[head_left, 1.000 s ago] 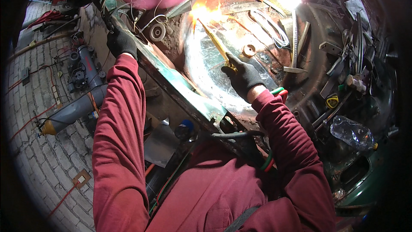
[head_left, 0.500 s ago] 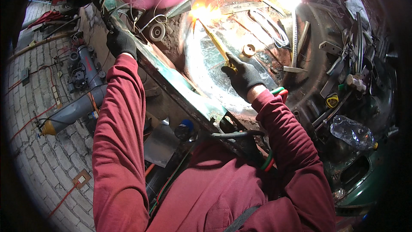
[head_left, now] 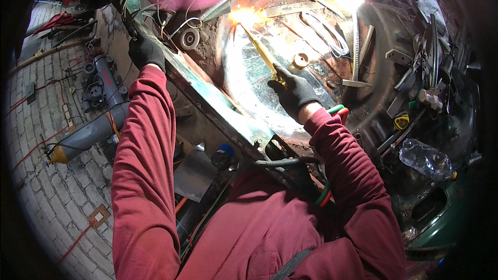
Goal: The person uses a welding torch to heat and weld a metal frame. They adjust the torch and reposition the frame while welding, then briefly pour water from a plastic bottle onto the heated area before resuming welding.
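One yellowish torch (head_left: 260, 51) sits upper centre, the right hand's (head_left: 294, 92) fingers wrapped around it, one orange flame (head_left: 248, 16) at its tip. Upper left, the left hand (head_left: 147, 53) meets a green metal edge (head_left: 218, 101); I can't tell whether its fingers close. One bottle (head_left: 425, 161) lies right; red marking on the grey cylinder (head_left: 106, 77) is too small to read.

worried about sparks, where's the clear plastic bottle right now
In the head view, the clear plastic bottle lies on its side at the right, beyond the right sleeve and below the small yellow-and-black object.
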Tool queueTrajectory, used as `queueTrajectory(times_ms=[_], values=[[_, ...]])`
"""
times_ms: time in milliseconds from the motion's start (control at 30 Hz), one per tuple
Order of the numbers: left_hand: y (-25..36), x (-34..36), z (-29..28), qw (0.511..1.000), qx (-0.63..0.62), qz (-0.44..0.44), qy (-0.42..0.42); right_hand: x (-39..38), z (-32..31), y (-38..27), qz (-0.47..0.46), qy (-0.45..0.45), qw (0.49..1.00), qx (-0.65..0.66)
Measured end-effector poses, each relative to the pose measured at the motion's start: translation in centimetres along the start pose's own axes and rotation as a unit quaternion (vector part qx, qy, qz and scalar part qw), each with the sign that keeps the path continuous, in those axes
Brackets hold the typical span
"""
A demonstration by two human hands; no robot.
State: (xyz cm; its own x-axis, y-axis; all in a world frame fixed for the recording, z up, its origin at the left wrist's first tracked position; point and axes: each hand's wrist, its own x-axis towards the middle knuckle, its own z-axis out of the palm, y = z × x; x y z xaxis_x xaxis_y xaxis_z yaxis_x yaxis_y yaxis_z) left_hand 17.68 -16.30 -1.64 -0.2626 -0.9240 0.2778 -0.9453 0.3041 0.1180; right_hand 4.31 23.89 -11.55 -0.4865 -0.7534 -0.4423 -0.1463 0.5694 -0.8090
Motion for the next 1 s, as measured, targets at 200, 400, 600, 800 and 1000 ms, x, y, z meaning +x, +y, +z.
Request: queueTrajectory(times_ms=[200,400,600,800,1000], values=[[-1.1,0.5,0.8,1.000,0.007,0.020,0.012,-0.1,0.0,-0.1,0.006,-0.005,1.000,0.003],[-0.8,0.6,1.3,1.000,-0.010,0.020,0.017,-0.1,-0.2,0.0,0.010,-0.003,1.000,-0.007],[-10.7,5.4,5.5,0.998,-0.006,0.047,0.042,-0.1,0.2,-0.9,-0.012,-0.023,1.000,0.010],[1.0,-0.3,0.1,0.999,-0.034,-0.021,-0.007,-0.4,-0.5,0.2,0.012,-0.005,1.000,-0.003],[-0.9,0.3,0.8,0.999,0.025,0.024,0.002,-3.5,-3.5,-2.2,0.002,-0.025,1.000,0.000]])
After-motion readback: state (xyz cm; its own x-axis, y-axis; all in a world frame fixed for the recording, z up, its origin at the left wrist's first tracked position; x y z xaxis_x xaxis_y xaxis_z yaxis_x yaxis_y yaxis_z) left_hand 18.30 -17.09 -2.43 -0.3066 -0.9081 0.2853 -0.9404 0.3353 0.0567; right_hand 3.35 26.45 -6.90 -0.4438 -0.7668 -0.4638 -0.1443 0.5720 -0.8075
